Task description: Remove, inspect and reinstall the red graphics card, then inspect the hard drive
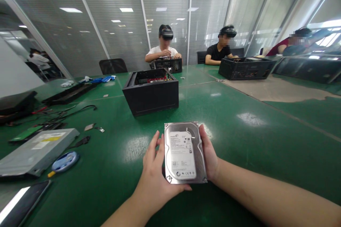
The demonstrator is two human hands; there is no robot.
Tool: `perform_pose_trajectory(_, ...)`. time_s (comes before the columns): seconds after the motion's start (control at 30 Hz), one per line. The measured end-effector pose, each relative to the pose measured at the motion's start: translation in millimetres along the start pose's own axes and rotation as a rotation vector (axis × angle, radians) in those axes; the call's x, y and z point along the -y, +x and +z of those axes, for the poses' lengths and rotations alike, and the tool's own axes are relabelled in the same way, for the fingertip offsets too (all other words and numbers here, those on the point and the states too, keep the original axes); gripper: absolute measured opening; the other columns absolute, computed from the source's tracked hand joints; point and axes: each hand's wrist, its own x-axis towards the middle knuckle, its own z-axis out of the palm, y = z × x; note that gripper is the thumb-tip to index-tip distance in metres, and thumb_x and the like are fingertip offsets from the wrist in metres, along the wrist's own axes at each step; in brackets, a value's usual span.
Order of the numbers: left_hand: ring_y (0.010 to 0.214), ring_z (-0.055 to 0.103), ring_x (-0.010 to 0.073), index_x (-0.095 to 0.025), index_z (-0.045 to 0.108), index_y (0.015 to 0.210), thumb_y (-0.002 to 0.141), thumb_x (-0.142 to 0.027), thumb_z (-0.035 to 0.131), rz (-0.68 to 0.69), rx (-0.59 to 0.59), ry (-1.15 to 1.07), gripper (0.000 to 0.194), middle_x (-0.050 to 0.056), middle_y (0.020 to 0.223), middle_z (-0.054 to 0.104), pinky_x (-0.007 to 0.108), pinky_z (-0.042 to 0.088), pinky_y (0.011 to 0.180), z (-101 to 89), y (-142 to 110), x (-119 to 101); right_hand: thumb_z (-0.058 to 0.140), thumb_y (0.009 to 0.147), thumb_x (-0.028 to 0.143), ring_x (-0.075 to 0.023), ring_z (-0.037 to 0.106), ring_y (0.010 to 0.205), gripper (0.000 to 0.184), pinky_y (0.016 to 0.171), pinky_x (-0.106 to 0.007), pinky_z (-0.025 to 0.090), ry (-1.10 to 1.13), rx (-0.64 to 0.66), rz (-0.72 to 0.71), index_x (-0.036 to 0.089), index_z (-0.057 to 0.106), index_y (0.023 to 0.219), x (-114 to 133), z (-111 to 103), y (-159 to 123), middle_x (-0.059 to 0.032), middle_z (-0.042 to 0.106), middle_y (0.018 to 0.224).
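A silver hard drive with a white printed label faces up toward me, between my two hands in front of my body. My left hand grips its left edge, thumb along the near end and fingers at the side. On the right edge, my right hand holds it with the thumb up along the side; its other fingers are hidden under or behind the drive. Beyond the drive stands a black open-topped computer case with red and green parts inside.
On the left lie a grey optical drive, a blue round container, a phone, cables and a green circuit board. Several people work across the green table at black cases. Blue-and-white gloves lie far left.
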Motion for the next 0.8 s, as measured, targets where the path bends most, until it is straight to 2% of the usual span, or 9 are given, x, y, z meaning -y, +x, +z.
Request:
perform_pose_trajectory(0.33, 0.137, 0.034, 0.0438, -0.028, 0.012, 0.156, 0.042, -0.060, 0.090, -0.052, 0.024, -0.060, 0.141, 0.019, 0.156, 0.020, 0.065, 0.036, 0.108, 1.3, 0.9, -1.5, 0.040, 0.075, 0.087, -0.0359, 0.056, 0.123, 0.090, 0.107, -0.056, 0.032, 0.041, -0.098, 0.024, 0.017, 0.061, 0.127, 0.3, -1.0, -1.9, -0.0162, 0.068, 0.120)
perform_pose_trajectory(0.53, 0.134, 0.037, 0.0403, -0.028, 0.015, 0.155, 0.041, -0.060, 0.090, -0.092, 0.038, -0.100, 0.141, 0.016, 0.148, 0.029, 0.061, 0.036, 0.110, 3.3, 1.2, 1.2, 0.038, 0.073, 0.089, -0.0360, 0.056, 0.123, 0.093, 0.108, -0.055, 0.032, 0.046, -0.088, 0.054, 0.017, 0.062, 0.126, -1.4, -6.3, -1.7, -0.0170, 0.068, 0.120)
perform_pose_trajectory(0.67, 0.134, 0.037, 0.0403, -0.030, 0.012, 0.155, 0.040, -0.057, 0.091, -0.123, 0.055, -0.089, 0.143, 0.015, 0.149, 0.028, 0.061, 0.037, 0.109, 3.6, 2.8, 2.0, 0.037, 0.073, 0.090, -0.0356, 0.056, 0.122, 0.094, 0.107, -0.056, 0.032, 0.044, -0.104, 0.074, 0.017, 0.062, 0.126, -2.4, -12.4, 0.7, -0.0173, 0.068, 0.119)
perform_pose_trajectory(0.73, 0.136, 0.035, 0.0421, -0.030, 0.006, 0.156, 0.044, -0.053, 0.091, -0.118, 0.029, -0.050, 0.143, 0.016, 0.153, 0.024, 0.062, 0.035, 0.109, 2.5, 2.8, -0.1, 0.036, 0.074, 0.089, -0.0353, 0.057, 0.120, 0.093, 0.105, -0.056, 0.034, 0.030, -0.105, 0.063, 0.017, 0.062, 0.126, -1.2, -10.9, 2.8, -0.0170, 0.069, 0.118)
perform_pose_trajectory(0.8, 0.140, 0.030, 0.0433, -0.030, -0.001, 0.156, 0.056, -0.047, 0.087, -0.084, 0.004, 0.005, 0.134, 0.018, 0.158, 0.017, 0.064, 0.033, 0.109, -0.2, 1.7, -4.6, 0.035, 0.075, 0.089, -0.0352, 0.058, 0.119, 0.092, 0.103, -0.055, 0.036, 0.003, -0.106, 0.027, 0.017, 0.062, 0.126, 0.7, -6.4, 5.3, -0.0169, 0.069, 0.117)
